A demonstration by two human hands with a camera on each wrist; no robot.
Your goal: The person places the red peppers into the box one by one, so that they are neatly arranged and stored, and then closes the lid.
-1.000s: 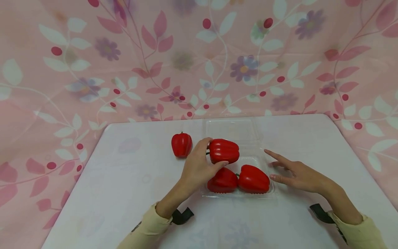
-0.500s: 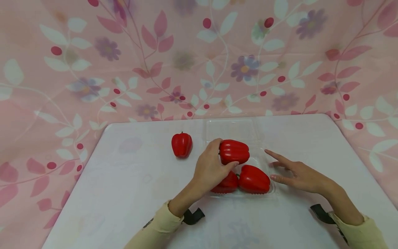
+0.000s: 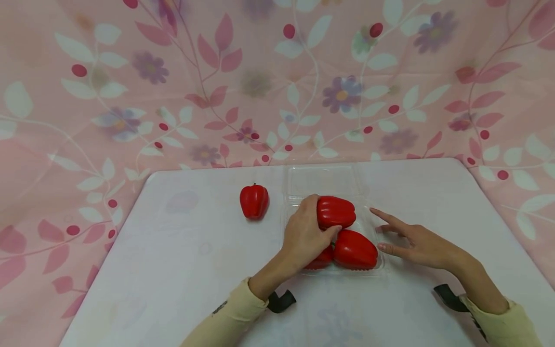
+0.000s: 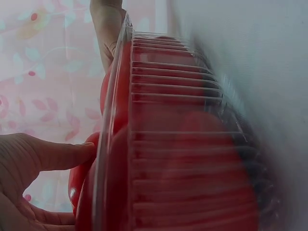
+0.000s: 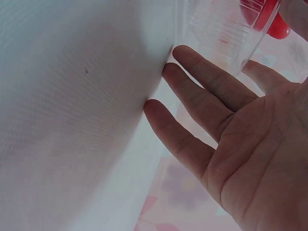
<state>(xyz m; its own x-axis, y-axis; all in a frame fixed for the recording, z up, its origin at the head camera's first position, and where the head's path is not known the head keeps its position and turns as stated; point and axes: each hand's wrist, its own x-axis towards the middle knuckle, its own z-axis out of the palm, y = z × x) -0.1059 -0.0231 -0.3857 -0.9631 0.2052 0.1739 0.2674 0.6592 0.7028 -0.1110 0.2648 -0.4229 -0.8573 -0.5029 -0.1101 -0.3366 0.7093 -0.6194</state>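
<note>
A red bell pepper [image 3: 336, 212] is gripped by my left hand [image 3: 304, 232], thumb on its near side and fingers at its far left end. It is over the back part of a clear plastic clamshell box [image 3: 381, 262]. Two more peppers lie in the front of that box: the right one [image 3: 355, 249] shows fully, while the left one [image 3: 320, 260] is partly behind my hand. Beside the box's right wall, my right hand [image 3: 418, 246] holds nothing, its fingers extended. In the right wrist view its fingertips [image 5: 156, 109] are at the white tabletop, close to the ribbed plastic wall.
Another red bell pepper [image 3: 254, 202] stands on the white table [image 3: 182, 260], left of the box. The box's lid [image 3: 323, 180] lies folded back toward the far table edge. A pink floral cloth [image 3: 260, 86] hangs behind the table.
My left hand has moved right with the bell pepper, from the box's left side to above its back part. It now covers more of the front left pepper. My right hand stays put.
</note>
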